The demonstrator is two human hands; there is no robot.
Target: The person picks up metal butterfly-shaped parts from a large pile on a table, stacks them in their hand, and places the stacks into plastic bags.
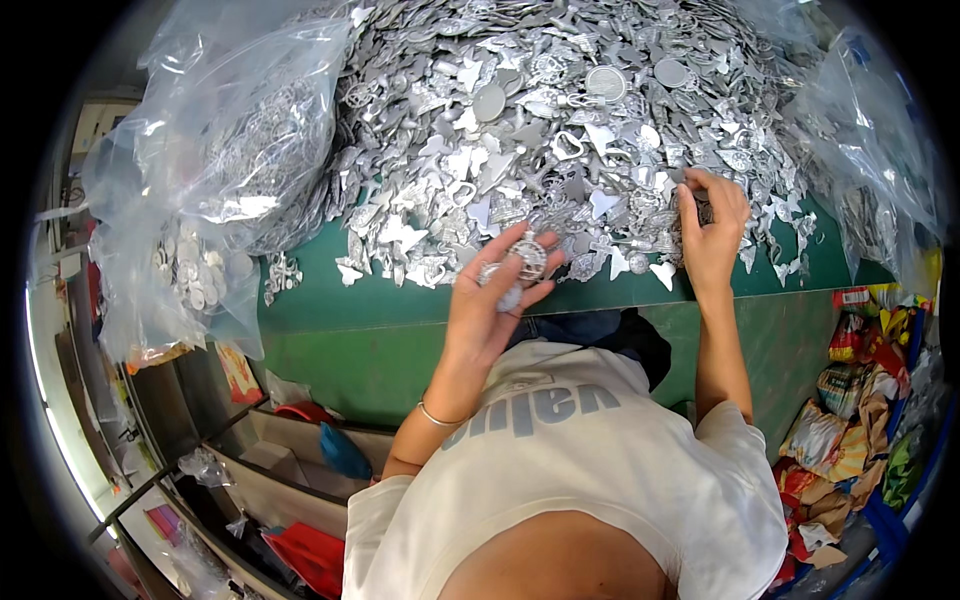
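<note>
A big heap of small silver-coloured metal charms (520,150) in many shapes covers the green tabletop (400,305). In front of the heap, my left hand (480,315) is turned palm up, its fingers curled round a few round openwork metal charms (528,258); the thumb lies over them. My right hand (718,240) rests at the near right side of the heap with its fingers bent down toward the thumb. The thumb tip and a fingertip come close together among the pieces. What sits between them is too small to make out.
A clear plastic bag (270,130) of metal pieces lies at the left, with flat round discs (200,275) in its lower part. Another clear bag (865,140) stands at the right. Below are an open drawer (300,460) at left and colourful packages (830,430) at right.
</note>
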